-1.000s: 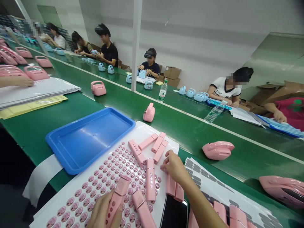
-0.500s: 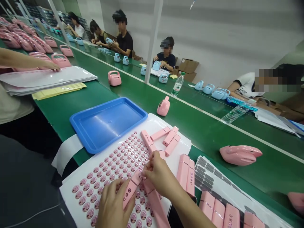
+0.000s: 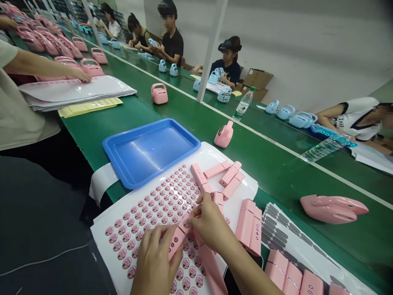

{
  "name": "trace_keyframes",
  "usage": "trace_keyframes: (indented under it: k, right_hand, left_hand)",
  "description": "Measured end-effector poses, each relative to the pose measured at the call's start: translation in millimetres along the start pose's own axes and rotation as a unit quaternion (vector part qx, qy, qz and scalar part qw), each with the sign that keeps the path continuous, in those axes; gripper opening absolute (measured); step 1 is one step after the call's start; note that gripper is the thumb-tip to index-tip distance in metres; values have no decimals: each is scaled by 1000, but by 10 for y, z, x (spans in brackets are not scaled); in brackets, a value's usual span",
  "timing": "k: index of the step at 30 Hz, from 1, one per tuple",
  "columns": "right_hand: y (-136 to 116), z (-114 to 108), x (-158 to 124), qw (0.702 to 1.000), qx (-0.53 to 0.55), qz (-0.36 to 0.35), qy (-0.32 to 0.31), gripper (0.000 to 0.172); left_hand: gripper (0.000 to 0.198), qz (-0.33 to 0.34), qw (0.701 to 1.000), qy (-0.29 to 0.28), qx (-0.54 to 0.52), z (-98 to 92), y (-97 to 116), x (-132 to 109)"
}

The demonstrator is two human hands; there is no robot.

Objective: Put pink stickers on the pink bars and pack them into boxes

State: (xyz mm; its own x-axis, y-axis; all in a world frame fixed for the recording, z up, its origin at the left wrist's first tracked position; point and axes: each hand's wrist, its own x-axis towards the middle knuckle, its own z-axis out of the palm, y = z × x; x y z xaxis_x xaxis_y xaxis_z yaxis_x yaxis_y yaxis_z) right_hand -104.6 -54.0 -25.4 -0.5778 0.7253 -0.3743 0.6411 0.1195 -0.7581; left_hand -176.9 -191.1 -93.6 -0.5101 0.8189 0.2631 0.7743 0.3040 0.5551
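My left hand [image 3: 156, 256] is closed around a slim pink bar-shaped device [image 3: 176, 240] with a row of small round buttons, tilted with its far end up and right. At that end my right hand [image 3: 208, 223] pinches at a small round picture sticker [image 3: 186, 223] lying against the bar's face; the exact contact is partly hidden by the fingers. Beneath both hands lies a white sheet [image 3: 102, 223] with rows of the same round stickers. Several more pink bars [image 3: 230, 174] rest on its far right part, and a long pink one [image 3: 211, 266] lies under my right wrist.
A blue tray [image 3: 150, 153] overlaps the sheet's far left. Pink bars [image 3: 245, 221] and a sheet of grey oval stickers [image 3: 273, 233] are at right. On the green belt [image 3: 270, 164] stand pink handled cases [image 3: 159, 94]. A co-worker's arm [image 3: 49, 65] reaches in at left; others sit opposite.
The whole view has shifted, so the bench things appear farther right. Both hands stay on the same bar, with the right fingertips still at its far end.
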Motion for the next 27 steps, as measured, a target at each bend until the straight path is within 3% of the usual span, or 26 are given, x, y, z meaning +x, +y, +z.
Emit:
trace_keyframes:
  k: [7,11,22,27]
  right_hand:
    - [-24,-22,32,1000,-17,17,-10,32]
    - [-16,-42,68,999,0,25,-21,34]
    - [-35,9,31,999,-32,-2,11,30]
    - [-61,17,3,998,-57,-2,11,30]
  left_hand:
    - [26,1,1000,-13,5,4,-42,-12]
    - [28,36,999,-22,16,9,-93,-17]
    - [31,7,1000,-10,10,12,-21,-17]
    - [31,55,998,-17,35,14,-125,-10]
